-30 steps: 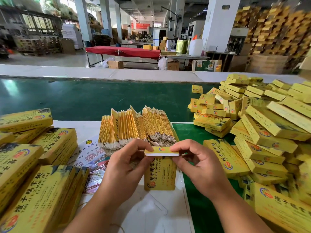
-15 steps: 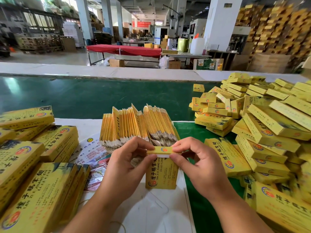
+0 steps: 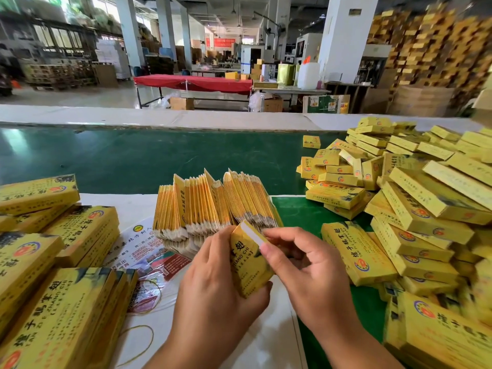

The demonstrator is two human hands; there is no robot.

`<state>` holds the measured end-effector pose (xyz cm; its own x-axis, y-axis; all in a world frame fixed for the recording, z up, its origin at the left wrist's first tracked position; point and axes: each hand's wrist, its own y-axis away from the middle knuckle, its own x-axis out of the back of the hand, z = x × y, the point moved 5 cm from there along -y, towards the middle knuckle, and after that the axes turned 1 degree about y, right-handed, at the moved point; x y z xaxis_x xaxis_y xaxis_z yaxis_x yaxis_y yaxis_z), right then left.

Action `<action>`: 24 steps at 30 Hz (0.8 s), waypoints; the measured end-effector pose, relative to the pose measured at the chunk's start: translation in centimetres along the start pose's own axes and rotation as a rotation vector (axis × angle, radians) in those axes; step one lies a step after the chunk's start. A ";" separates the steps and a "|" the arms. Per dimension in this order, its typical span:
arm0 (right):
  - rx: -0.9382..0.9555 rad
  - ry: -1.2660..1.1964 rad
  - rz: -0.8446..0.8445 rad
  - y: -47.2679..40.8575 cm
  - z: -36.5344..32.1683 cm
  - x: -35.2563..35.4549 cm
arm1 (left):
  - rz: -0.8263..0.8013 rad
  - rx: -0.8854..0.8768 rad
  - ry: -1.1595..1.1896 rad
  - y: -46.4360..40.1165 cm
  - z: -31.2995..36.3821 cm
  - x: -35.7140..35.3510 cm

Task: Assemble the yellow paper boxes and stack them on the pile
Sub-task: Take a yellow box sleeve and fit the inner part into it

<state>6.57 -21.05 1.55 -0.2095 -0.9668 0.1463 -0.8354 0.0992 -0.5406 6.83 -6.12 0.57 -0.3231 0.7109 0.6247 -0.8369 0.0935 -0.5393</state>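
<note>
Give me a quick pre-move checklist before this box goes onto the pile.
1. Left hand grips the yellow paper box: ok.
2. Right hand fingers at the box's white top flap: ok.
3. Top flap tucked shut: not ok, white edge exposed.
4. Bottom end closed: cannot tell, hidden by palm.
5. Pile of assembled yellow boxes lies on the right: ok.
6. Fanned stack of flat yellow blanks behind hands: ok.

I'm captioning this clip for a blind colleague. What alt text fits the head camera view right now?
A person's left hand grips a yellow box while the right hand works its end flap. Behind the hands stands a bundle of flat blanks; a pile of finished boxes lies to the right and more boxes to the left.
</note>
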 end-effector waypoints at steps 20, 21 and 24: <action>0.251 0.453 -0.095 0.2 -2.2 -0.8 | -0.090 -0.005 -0.052 0.4 -0.3 -0.7; 0.275 0.495 -0.108 0.3 -2.4 -1.1 | -0.085 0.004 -0.028 0.4 -0.4 -0.6; 0.314 0.503 -0.091 0.3 -2.6 -1.4 | -0.056 0.017 0.069 0.3 -0.3 -0.3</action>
<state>5.26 -19.04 3.34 -0.4225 -0.7306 0.5364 -0.6874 -0.1274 -0.7150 6.76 -6.13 0.03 -0.2451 0.7516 0.6124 -0.8602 0.1229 -0.4950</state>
